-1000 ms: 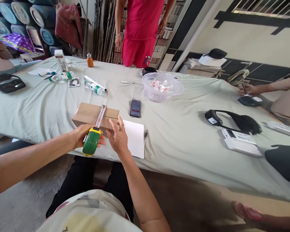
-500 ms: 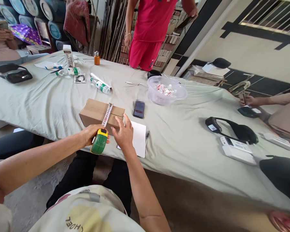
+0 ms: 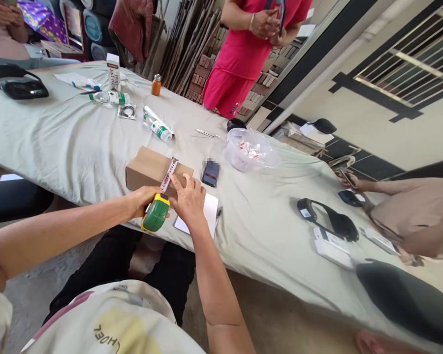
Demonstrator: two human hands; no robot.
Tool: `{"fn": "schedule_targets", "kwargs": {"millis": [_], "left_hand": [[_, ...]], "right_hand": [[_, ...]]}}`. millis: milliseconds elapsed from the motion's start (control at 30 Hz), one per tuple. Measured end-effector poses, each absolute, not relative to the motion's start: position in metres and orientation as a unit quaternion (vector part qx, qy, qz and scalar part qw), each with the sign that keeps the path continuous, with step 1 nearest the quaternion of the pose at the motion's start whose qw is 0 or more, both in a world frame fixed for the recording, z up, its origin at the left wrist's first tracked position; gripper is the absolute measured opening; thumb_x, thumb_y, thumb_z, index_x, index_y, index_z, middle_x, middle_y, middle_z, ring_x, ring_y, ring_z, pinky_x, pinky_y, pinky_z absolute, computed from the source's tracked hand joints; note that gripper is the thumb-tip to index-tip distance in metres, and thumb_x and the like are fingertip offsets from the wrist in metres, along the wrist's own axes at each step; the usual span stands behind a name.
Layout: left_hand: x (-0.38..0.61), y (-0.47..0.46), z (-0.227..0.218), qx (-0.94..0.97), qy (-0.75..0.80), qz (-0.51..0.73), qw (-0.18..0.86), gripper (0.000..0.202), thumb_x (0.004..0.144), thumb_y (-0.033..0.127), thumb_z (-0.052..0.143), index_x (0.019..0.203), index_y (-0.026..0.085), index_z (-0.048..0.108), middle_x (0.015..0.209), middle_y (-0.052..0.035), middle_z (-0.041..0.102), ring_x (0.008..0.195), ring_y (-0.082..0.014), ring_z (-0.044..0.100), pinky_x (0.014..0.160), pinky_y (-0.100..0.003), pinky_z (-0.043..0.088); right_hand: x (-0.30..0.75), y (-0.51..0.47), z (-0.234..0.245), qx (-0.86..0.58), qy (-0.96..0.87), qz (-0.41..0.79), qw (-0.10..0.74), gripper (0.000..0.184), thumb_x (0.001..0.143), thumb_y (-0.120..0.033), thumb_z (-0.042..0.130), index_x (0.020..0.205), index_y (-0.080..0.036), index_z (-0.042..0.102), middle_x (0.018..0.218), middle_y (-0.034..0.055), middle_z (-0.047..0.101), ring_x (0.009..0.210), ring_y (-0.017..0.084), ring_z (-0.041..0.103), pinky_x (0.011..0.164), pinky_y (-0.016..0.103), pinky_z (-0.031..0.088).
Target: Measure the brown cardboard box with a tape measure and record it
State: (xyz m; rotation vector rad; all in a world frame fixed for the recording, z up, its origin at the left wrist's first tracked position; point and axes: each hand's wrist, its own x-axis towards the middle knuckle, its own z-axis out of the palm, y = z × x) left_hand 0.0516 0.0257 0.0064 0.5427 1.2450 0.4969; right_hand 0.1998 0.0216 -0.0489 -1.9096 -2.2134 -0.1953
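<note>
My left hand (image 3: 147, 200) is closed around a green and yellow tape measure (image 3: 155, 214) at the near side of a brown cardboard box (image 3: 147, 166). The tape's white blade (image 3: 169, 176) is pulled out and lies across the top of the box to its far edge. My right hand (image 3: 189, 197) has its fingers spread over the right part of the box, with the fingertips at the blade. Beneath that hand, a white sheet of paper (image 3: 208, 212) lies on the table with a pen (image 3: 219, 212) at its right edge.
A phone (image 3: 210, 173) lies right of the box, near a clear plastic basin (image 3: 254, 160) holding small packets. Water bottles (image 3: 158, 129), an orange bottle (image 3: 156, 85) and a carton (image 3: 112, 73) stand or lie farther back. Black headsets (image 3: 328, 219) lie rightward. Other people are around the table.
My right hand has shifted left, its fingertips now at the tape blade. The view has turned and tilted. Across the table, the person in red has brought both hands together at a phone.
</note>
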Motion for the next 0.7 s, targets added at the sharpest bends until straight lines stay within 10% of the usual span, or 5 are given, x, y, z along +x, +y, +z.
{"fn": "schedule_targets", "kwargs": {"millis": [700], "left_hand": [[0.027, -0.025, -0.018, 0.23, 0.504, 0.221, 0.803, 0.015, 0.081, 0.032, 0.059, 0.084, 0.018, 0.056, 0.065, -0.0084, 0.071, 0.058, -0.0234, 0.07, 0.05, -0.028, 0.053]], "right_hand": [[0.193, 0.024, -0.054, -0.658, -0.74, -0.049, 0.13, 0.065, 0.079, -0.018, 0.068, 0.138, -0.036, 0.047, 0.14, 0.0121, 0.044, 0.126, 0.036, 0.04, 0.09, 0.053, 0.047]]}}
